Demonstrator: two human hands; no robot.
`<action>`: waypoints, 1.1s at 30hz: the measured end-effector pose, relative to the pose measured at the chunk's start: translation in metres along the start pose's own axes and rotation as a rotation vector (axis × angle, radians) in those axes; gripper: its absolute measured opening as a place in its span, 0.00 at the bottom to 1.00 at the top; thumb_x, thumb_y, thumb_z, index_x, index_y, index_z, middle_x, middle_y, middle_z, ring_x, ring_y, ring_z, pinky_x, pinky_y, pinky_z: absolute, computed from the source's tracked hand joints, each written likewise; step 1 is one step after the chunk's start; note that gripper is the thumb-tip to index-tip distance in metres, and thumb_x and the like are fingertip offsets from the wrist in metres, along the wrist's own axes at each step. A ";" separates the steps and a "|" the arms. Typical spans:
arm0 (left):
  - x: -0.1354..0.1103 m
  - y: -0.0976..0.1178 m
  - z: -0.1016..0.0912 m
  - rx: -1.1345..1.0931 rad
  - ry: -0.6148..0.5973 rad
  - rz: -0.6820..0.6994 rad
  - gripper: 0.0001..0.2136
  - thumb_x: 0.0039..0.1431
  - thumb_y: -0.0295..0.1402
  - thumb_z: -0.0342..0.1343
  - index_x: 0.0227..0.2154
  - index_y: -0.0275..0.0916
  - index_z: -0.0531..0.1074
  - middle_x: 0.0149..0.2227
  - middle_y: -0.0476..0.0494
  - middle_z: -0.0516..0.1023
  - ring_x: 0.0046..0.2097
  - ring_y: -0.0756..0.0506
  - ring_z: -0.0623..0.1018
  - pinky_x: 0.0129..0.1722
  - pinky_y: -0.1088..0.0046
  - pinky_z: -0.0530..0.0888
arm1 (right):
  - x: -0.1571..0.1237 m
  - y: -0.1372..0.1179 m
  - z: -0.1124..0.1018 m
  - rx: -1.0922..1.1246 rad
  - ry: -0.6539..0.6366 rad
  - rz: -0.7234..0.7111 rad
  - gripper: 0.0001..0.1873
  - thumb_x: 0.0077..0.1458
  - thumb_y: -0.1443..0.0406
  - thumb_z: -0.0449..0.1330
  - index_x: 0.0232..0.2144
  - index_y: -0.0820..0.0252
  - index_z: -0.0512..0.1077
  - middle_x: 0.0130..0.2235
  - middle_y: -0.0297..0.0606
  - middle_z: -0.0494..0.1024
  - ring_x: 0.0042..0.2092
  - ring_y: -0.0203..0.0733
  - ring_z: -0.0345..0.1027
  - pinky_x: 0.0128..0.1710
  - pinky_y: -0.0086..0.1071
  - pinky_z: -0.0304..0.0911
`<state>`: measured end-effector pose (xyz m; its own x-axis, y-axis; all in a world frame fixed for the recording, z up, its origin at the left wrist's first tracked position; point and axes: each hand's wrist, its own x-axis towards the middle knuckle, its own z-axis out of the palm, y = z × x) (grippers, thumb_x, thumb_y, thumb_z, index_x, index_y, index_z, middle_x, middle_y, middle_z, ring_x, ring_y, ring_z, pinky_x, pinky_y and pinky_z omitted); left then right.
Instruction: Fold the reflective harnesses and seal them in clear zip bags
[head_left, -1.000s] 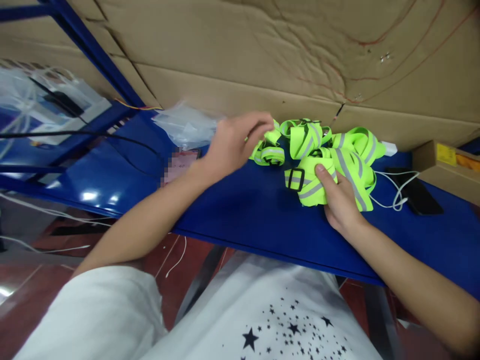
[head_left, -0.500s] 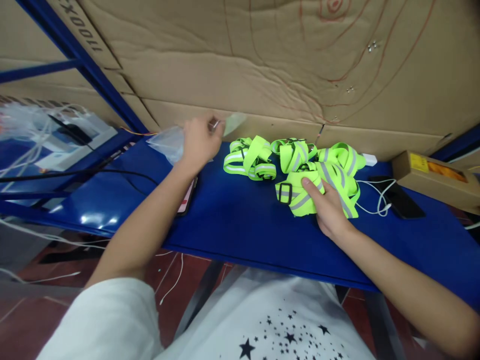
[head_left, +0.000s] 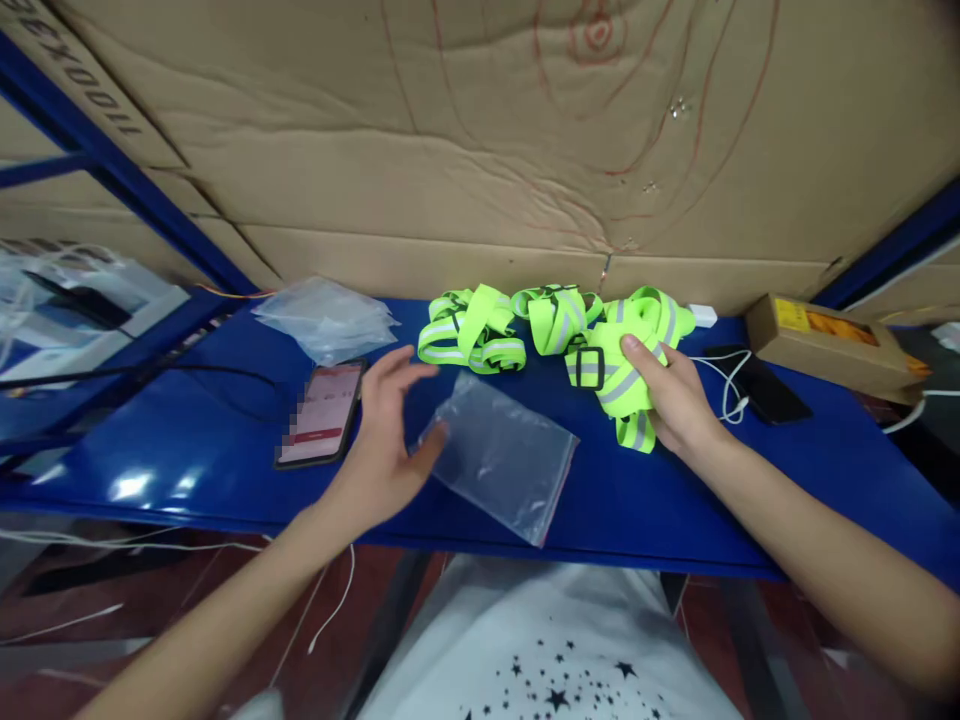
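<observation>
My right hand (head_left: 675,405) is closed around a folded neon-yellow reflective strap with a black buckle (head_left: 609,372), lifted a little off the blue shelf (head_left: 187,440). My left hand (head_left: 386,445) is open, fingers spread, its thumb touching the edge of a clear zip bag (head_left: 506,460) that lies flat on the shelf. More neon-yellow straps (head_left: 480,335) lie bunched against the cardboard at the back.
A phone with a lit screen (head_left: 322,412) lies left of my left hand. A stack of clear bags (head_left: 326,318) sits behind it. A dark phone with a white cable (head_left: 757,385) and a cardboard box (head_left: 825,342) are at the right. Cardboard sheets (head_left: 480,150) wall the back.
My left hand pulled a clear bag from the stack at the back left, laid it on the shelf in front of me and opened. My right hand lifted its strap slightly.
</observation>
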<state>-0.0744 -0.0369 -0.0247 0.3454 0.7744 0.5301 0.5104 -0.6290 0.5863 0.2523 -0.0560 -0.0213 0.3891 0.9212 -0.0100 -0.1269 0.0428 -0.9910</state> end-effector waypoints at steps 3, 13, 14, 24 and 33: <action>-0.005 0.029 0.005 0.151 -0.556 0.373 0.32 0.60 0.31 0.64 0.66 0.53 0.62 0.71 0.39 0.60 0.72 0.31 0.60 0.71 0.45 0.60 | -0.004 0.000 -0.002 -0.032 -0.014 -0.028 0.27 0.47 0.45 0.73 0.44 0.54 0.81 0.47 0.41 0.86 0.52 0.59 0.80 0.52 0.52 0.78; 0.043 0.035 0.066 0.077 -1.011 0.444 0.59 0.46 0.62 0.68 0.75 0.49 0.44 0.74 0.30 0.53 0.72 0.23 0.57 0.69 0.38 0.52 | -0.005 -0.007 -0.005 0.079 -0.046 -0.003 0.25 0.50 0.46 0.72 0.43 0.54 0.80 0.47 0.41 0.86 0.54 0.58 0.79 0.55 0.50 0.77; 0.043 0.033 0.064 0.086 -0.998 0.435 0.59 0.46 0.62 0.68 0.75 0.50 0.44 0.74 0.31 0.54 0.72 0.23 0.58 0.68 0.38 0.53 | -0.005 -0.006 -0.005 0.078 -0.050 -0.004 0.25 0.51 0.45 0.71 0.43 0.55 0.80 0.47 0.41 0.86 0.54 0.58 0.79 0.55 0.50 0.77; 0.052 0.010 0.059 0.222 -0.773 0.376 0.56 0.51 0.61 0.65 0.74 0.43 0.44 0.72 0.24 0.56 0.73 0.25 0.56 0.70 0.36 0.40 | -0.019 -0.004 -0.001 -0.009 -0.092 -0.002 0.22 0.53 0.47 0.71 0.45 0.51 0.80 0.49 0.38 0.85 0.55 0.57 0.78 0.54 0.49 0.78; 0.046 0.010 0.064 0.304 -0.719 0.264 0.55 0.55 0.62 0.61 0.75 0.41 0.40 0.74 0.22 0.50 0.74 0.25 0.53 0.69 0.36 0.47 | -0.017 0.007 0.001 -0.059 -0.109 0.003 0.23 0.52 0.49 0.72 0.46 0.52 0.79 0.48 0.38 0.85 0.52 0.54 0.80 0.54 0.48 0.79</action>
<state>-0.0024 -0.0031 -0.0334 0.8513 0.5228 0.0448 0.4969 -0.8307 0.2510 0.2434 -0.0708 -0.0282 0.2870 0.9579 -0.0017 -0.0725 0.0199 -0.9972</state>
